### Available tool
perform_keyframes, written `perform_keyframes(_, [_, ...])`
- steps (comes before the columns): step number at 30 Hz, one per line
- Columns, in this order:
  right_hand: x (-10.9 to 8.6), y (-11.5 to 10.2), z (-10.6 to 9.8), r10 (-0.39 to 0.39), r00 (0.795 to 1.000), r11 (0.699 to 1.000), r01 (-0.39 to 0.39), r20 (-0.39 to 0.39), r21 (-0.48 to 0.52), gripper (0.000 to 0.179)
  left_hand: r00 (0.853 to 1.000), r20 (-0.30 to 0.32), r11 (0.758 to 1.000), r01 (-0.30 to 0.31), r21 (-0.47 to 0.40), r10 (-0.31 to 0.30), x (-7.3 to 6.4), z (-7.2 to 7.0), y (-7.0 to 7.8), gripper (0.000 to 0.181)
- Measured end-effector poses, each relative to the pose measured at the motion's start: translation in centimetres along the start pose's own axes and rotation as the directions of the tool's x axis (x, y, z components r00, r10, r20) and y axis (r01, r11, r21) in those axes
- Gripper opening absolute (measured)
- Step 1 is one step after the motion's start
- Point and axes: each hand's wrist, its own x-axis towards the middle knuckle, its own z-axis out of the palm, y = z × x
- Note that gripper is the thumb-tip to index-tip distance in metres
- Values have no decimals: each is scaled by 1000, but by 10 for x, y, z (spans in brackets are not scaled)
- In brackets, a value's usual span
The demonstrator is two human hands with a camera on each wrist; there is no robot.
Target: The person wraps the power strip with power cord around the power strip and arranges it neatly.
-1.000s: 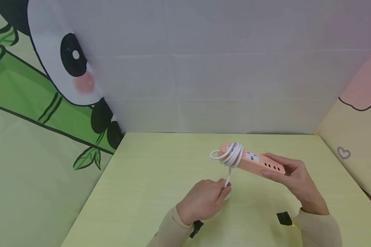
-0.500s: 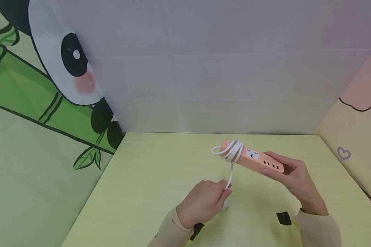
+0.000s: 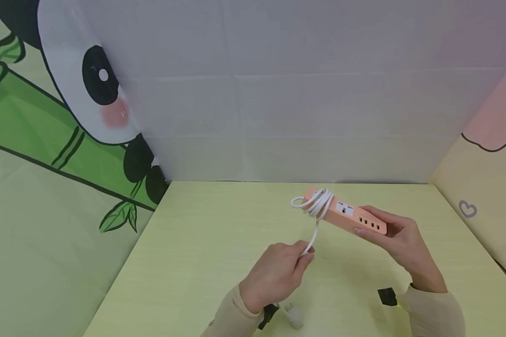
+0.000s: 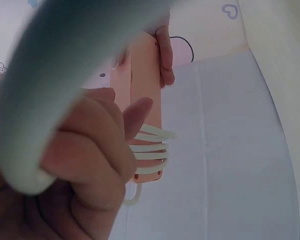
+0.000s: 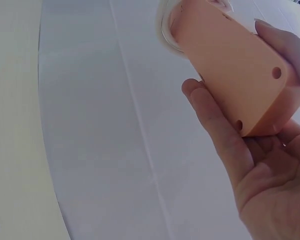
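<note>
A pink power strip (image 3: pixel 341 216) is held tilted above the table, its far left end wrapped in several turns of white cord (image 3: pixel 319 204). My right hand (image 3: pixel 398 238) grips its near right end, thumb on one side and fingers on the other; the right wrist view shows the strip's plain underside (image 5: pixel 235 65). Below the wound end, my left hand (image 3: pixel 276 274) pinches the cord where it hangs off the strip. The cord's white plug (image 3: pixel 293 316) dangles beneath the left hand, slightly blurred. In the left wrist view, a blurred loop of cord (image 4: pixel 45 100) crosses close to the camera.
The pale yellow table (image 3: pixel 202 243) spreads under both hands. A grey-white back wall (image 3: pixel 278 117) stands at its far edge, with printed side walls to the left and right. Black patches (image 3: pixel 387 296) show at both sleeve cuffs.
The strip has risen slightly. The left hand has shifted a little left with the cord, and the plug now shows below it. The right hand keeps its grip.
</note>
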Motion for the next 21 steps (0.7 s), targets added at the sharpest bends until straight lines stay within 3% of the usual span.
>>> perform_keyframes(9, [-1,-2,4,11,1000,999,-11,-4,-50,54,996,-66,991,51,-124,-59,-3,-4,3,23])
perform_keyframes(21, [-3,-2,5,21,999,985,-25,-28,-173,55,991,-77,985,94,-145,-106,-7,-5,4,26])
